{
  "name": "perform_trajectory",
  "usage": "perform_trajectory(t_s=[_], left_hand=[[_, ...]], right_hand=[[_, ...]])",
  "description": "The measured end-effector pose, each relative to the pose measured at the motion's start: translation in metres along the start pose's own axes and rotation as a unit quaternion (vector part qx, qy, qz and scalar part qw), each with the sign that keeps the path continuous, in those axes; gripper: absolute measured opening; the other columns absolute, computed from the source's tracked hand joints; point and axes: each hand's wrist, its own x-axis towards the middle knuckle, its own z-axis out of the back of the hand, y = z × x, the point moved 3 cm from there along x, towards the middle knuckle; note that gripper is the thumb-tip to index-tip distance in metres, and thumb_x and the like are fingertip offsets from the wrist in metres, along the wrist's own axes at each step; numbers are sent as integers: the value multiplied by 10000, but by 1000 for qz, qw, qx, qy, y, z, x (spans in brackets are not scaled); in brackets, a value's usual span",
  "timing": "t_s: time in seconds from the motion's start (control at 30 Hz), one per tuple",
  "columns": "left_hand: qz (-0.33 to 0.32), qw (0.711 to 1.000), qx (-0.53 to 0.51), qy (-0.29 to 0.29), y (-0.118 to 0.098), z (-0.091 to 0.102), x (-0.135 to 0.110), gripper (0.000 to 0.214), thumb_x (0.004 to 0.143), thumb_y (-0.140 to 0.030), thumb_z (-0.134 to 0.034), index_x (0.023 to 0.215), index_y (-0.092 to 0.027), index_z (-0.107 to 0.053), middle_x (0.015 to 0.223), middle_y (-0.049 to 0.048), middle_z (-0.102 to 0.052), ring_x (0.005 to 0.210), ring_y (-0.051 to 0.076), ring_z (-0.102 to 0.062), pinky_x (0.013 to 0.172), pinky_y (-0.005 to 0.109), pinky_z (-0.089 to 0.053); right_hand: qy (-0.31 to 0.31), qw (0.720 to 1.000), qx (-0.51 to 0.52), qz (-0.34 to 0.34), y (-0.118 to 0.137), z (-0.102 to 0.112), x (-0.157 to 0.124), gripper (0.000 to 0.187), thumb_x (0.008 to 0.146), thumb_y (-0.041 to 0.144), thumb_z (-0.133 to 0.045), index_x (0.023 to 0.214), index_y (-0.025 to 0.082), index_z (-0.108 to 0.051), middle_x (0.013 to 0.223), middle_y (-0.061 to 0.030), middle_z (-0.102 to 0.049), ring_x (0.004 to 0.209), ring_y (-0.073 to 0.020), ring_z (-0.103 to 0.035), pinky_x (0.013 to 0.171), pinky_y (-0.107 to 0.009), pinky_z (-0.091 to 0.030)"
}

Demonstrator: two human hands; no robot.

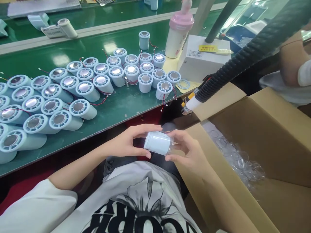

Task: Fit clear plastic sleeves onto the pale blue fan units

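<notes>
At the centre of the frame, the left hand (127, 140) and the right hand (190, 152) hold a light blue cylinder (157, 142) lying sideways, thumbs and fingers partly curled, gripping its opposite ends. At lower right, a cardboard box (279, 139) contains clear plastic pieces (233, 155). At left, similar cylinders (91, 92) stand on the green table (116, 108); at upper right, a pink-lidded bottle (176, 37).

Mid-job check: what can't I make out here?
Head view:
- Held cylinder: end faces turned aside between left hand and right hand.
- Leftmost cylinders: cut off by the left edge.
- Box: cut off by the right edge.
- Print on the white base: too small to read.
</notes>
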Motion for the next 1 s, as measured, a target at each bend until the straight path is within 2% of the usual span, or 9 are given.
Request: perform_trajectory(t_s=[0.27, 0.43, 0.67, 0.8, 1.0], left_hand=[[-22, 999, 46, 13, -4, -2, -4, 765, 693, -184, -772, 1379, -280, -449, 1444, 98, -451, 1333, 271, -424, 1084, 393, -399], [-4, 999, 39, 12, -10, -3, -6, 788, 706, -192, -763, 1405, -262, -407, 1428, 104, -466, 1287, 259, -477, 1047, 363, -437], [-52, 992, 111, -5, -16, -1, -10, 792, 684, -189, -776, 1393, -271, -430, 1419, 105, -482, 1297, 276, -465, 1082, 388, -393], [-37, 994, 103, -2, -14, -2, -11, 780, 706, -229, -765, 1401, -261, -414, 1418, 122, -479, 1286, 283, -476, 1045, 395, -431], [-61, 987, 146, 1, -14, -3, -11, 778, 684, -213, -779, 1384, -273, -446, 1421, 103, -484, 1301, 273, -461, 1101, 391, -360]], right_hand=[[22, 997, 47, -49, 4, -2, -3, 449, 736, 290, -769, 1114, 282, -525, 1022, -22, -614, 898, -166, -630, 736, -286, -599], [17, 998, 47, -35, 4, -3, -4, 472, 715, 274, -786, 1115, 303, -536, 1037, -7, -619, 925, -165, -626, 765, -291, -594], [9, 1000, 5, -6, 5, -4, -6, 489, 703, 342, -792, 1113, 266, -536, 1131, -62, -617, 994, -212, -629, 815, -348, -596], [15, 998, 42, -36, 5, -6, -5, 480, 711, 351, -785, 1106, 262, -526, 1053, -52, -635, 930, -198, -642, 759, -326, -600], [21, 988, 112, -108, 0, -9, -4, 464, 728, 426, -753, 1085, 246, -519, 1004, -47, -639, 823, -164, -636, 670, -260, -568]])
